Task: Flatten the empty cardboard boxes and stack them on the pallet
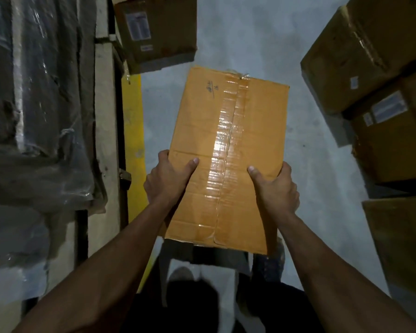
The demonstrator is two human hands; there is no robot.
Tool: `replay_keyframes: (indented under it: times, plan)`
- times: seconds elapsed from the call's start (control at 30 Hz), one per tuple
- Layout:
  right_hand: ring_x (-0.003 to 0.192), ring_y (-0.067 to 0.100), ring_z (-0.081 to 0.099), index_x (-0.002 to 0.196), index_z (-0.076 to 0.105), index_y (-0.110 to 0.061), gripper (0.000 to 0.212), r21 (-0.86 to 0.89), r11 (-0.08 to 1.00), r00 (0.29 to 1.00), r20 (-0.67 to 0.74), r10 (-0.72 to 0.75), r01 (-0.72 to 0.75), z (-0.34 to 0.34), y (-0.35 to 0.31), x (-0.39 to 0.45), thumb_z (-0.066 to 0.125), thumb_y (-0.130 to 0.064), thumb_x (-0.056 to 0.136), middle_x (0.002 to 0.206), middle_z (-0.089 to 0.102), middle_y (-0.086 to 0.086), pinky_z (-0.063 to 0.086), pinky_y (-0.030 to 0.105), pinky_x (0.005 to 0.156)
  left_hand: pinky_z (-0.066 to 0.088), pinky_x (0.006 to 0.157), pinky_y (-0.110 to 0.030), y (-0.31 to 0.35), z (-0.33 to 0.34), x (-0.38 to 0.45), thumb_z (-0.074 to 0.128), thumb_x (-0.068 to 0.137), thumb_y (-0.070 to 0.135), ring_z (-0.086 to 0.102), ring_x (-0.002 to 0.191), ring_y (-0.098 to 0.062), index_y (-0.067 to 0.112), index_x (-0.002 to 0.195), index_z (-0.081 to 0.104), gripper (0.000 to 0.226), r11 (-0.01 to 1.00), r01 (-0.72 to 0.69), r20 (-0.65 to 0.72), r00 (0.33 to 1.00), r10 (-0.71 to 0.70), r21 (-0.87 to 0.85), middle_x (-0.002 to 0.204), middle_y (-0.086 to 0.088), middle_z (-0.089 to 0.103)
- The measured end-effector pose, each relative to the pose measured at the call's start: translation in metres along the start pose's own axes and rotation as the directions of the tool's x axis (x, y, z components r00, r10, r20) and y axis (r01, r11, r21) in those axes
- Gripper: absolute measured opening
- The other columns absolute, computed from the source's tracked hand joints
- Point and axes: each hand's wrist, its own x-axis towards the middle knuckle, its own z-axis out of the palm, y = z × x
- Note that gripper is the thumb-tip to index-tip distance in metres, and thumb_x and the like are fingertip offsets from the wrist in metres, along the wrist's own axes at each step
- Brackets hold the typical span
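while gripped, taped box (pixel 228 140) aloft

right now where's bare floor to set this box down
Bare grey floor lies ahead of the held box, between the labelled carton top left and the stacked cartons on the right. A narrower strip runs right of the box. The left is crowded by wrapped goods beyond the yellow line.
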Motion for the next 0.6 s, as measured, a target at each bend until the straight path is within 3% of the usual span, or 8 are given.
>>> replay_keyframes:
  times: [0.2, 0.37, 0.53, 0.6]
  plan:
    - [0.124, 0.037, 0.054, 0.149, 0.028, -0.023, 0.089, 0.067, 0.998, 0.998, 0.058, -0.025, 0.021, -0.001, 0.008, -0.017, 0.059, -0.074, 0.082, 0.139, 0.054, 0.009, 0.046, 0.053, 0.101, 0.048, 0.091, -0.043, -0.012, -0.004, -0.004, 0.059, 0.079, 0.075, 0.059, 0.114, -0.035, 0.022, 0.135, 0.045, 0.078, 0.994, -0.051, 0.072, 0.996, 0.058, -0.101, 0.127, -0.006, 0.063]
    - [0.125, 0.037, 0.052, 0.149, 0.027, -0.021, 0.089, 0.09, 0.994, 0.989, 0.136, 0.051, -0.064, -0.003, 0.038, -0.068, 0.062, -0.07, 0.083, 0.141, 0.052, 0.011, 0.044, 0.05, 0.102, 0.049, 0.097, -0.046, -0.041, -0.013, -0.044, 0.065, 0.079, 0.071, 0.058, 0.115, -0.032, 0.017, 0.133, 0.047, 0.078, 0.975, 0.012, 0.188, 0.982, 0.031, -0.22, 0.128, -0.007, 0.061]
    - [0.12, 0.031, 0.053, 0.148, 0.032, -0.019, 0.086, 0.246, 0.96, 0.985, 0.136, 0.106, -0.137, 0.007, 0.063, -0.106, 0.068, -0.063, 0.084, 0.137, 0.053, 0.008, 0.044, 0.041, 0.098, 0.053, 0.095, -0.047, -0.077, -0.014, -0.086, 0.073, 0.057, 0.074, 0.064, 0.107, -0.027, 0.015, 0.123, 0.057, 0.09, 0.921, 0.075, 0.205, 0.979, 0.005, -0.382, 0.118, -0.006, 0.067]
    - [0.112, 0.028, 0.054, 0.145, 0.033, -0.023, 0.087, 0.304, 0.94, 0.983, 0.136, 0.121, -0.157, 0.012, 0.07, -0.109, 0.071, -0.065, 0.08, 0.128, 0.054, 0.003, 0.05, 0.048, 0.098, 0.055, 0.093, -0.046, -0.086, -0.011, -0.094, 0.074, 0.053, 0.073, 0.067, 0.101, -0.023, 0.019, 0.116, 0.061, 0.083, 0.893, 0.073, 0.2, 0.98, 0.019, -0.445, 0.112, -0.003, 0.07]
